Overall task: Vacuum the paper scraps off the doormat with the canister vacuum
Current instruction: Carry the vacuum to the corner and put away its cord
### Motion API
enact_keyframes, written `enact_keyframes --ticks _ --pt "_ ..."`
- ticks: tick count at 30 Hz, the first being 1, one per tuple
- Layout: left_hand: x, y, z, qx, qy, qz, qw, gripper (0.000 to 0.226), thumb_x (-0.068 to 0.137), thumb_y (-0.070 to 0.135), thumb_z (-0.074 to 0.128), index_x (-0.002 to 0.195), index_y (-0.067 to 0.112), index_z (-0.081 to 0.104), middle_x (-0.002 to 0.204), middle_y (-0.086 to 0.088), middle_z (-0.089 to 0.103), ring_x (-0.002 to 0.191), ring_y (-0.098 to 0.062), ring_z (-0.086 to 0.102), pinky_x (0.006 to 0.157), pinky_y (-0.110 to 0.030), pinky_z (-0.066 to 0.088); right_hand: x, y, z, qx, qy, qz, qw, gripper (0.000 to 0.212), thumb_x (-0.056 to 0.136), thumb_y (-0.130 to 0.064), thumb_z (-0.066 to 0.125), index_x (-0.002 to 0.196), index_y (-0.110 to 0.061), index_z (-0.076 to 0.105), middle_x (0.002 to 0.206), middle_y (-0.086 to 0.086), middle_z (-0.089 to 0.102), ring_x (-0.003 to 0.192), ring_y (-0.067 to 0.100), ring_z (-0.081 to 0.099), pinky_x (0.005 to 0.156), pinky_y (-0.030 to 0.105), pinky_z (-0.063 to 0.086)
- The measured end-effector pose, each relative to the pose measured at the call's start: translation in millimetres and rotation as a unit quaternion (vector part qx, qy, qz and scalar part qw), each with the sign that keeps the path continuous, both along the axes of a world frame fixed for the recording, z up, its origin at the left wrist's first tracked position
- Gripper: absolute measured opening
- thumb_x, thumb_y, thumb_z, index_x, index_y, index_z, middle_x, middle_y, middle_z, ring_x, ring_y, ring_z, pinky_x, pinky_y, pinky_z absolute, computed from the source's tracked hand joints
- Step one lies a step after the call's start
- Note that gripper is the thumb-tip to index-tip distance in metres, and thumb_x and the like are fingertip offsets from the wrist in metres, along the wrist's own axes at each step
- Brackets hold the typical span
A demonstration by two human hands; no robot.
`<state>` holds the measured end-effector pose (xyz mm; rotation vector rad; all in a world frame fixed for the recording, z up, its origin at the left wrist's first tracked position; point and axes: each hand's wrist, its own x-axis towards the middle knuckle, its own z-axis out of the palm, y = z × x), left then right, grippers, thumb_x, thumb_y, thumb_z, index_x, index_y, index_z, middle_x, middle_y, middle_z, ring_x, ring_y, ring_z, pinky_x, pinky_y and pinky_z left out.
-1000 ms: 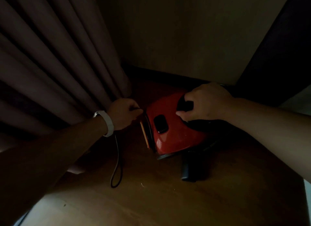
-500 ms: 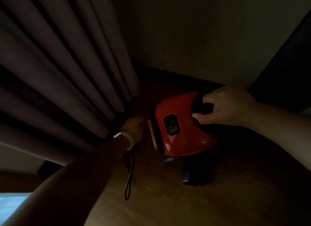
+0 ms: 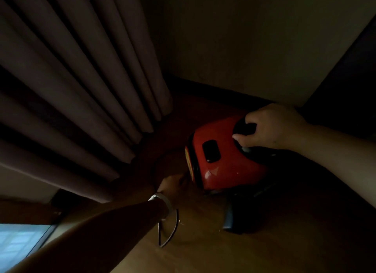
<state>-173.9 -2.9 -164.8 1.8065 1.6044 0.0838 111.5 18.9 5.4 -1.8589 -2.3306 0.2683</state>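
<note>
A red canister vacuum (image 3: pixel 221 156) sits on the wooden floor (image 3: pixel 223 250) in a dark corner. My right hand (image 3: pixel 270 128) is closed around the black carry handle (image 3: pixel 244 128) on top of it. My left hand (image 3: pixel 173 185), with a white band on the wrist, is curled shut at the vacuum's rear end. It seems to grip a thin dark cord (image 3: pixel 169 232), whose loop hangs below the wrist. The dim light hides the fingers. A black vacuum part (image 3: pixel 230 220) lies on the floor in front of the canister. No doormat or paper scraps are in view.
Heavy pleated curtains (image 3: pixel 77 85) hang on the left, reaching the floor just behind the vacuum. A plain wall (image 3: pixel 244 45) closes the corner behind it. Dark furniture (image 3: pixel 345 85) stands on the right. A bright pane (image 3: pixel 18 244) shows at the lower left.
The view has swung left and tilted. My left hand has dropped lower along the vacuum's rear end, with the cord loop following it. My right hand keeps its hold on the handle.
</note>
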Motion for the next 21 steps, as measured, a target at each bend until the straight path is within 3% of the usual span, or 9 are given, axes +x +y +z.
enact_keyframes --ticks 2,5,9,13,17,21 --pt "0 -15 4 -0.006 -0.014 0.01 1.0 0.028 0.097 0.039 0.047 0.104 0.022 0.068 0.09 -0.003 0.072 0.081 -0.018 0.066 0.071 -0.032 0.051 3 1 -2 0.006 -0.002 -0.004 1.0 0.056 0.066 -0.077 0.05 0.061 -0.022 0.055 0.062 -0.007 0.056 0.064 0.014 0.057 0.06 0.03 0.044" --pt "4 -35 9 -0.028 0.001 0.028 0.999 0.036 0.091 0.051 0.046 0.085 0.021 0.064 0.067 0.002 0.065 0.06 -0.014 0.061 0.059 -0.037 0.053 6 1 -2 0.003 0.011 -0.012 1.0 0.057 0.066 -0.077 0.051 0.058 -0.02 0.052 0.061 -0.004 0.056 0.063 0.017 0.057 0.06 0.032 0.045" --pt "26 -59 24 -0.056 0.02 -0.002 0.998 0.015 0.087 0.035 0.057 0.082 0.024 0.066 0.074 0.006 0.064 0.072 -0.013 0.063 0.063 -0.025 0.048 7 1 -2 0.01 0.015 -0.019 1.0 0.058 0.066 -0.076 0.051 0.054 -0.02 0.048 0.059 -0.002 0.056 0.062 0.02 0.058 0.06 0.033 0.047" --pt "50 -73 39 -0.082 -0.05 0.014 0.995 0.026 0.077 0.024 0.062 0.054 0.02 0.05 0.051 0.007 0.05 0.044 -0.005 0.044 0.043 -0.023 0.034 9 3 -4 0.009 0.005 -0.031 0.999 0.059 0.069 -0.077 0.053 0.058 -0.019 0.053 0.063 -0.001 0.059 0.063 0.02 0.059 0.064 0.035 0.051" --pt "63 -80 70 -0.07 -0.07 -0.042 0.994 0.026 0.087 0.024 0.058 0.061 0.028 0.051 0.058 0.008 0.055 0.053 -0.004 0.049 0.048 -0.018 0.034 9 3 -4 0.005 0.002 -0.026 1.0 0.059 0.071 -0.075 0.053 0.058 -0.018 0.05 0.06 -0.002 0.055 0.06 0.018 0.057 0.061 0.033 0.049" --pt "63 -45 112 -0.024 -0.094 -0.033 0.995 0.03 0.089 0.022 0.062 0.061 0.025 0.052 0.055 0.006 0.056 0.045 0.002 0.053 0.042 -0.01 0.034 11 2 -6 0.013 -0.013 -0.023 1.0 0.059 0.076 -0.074 0.057 0.059 -0.018 0.052 0.06 -0.003 0.055 0.059 0.016 0.056 0.061 0.033 0.049"
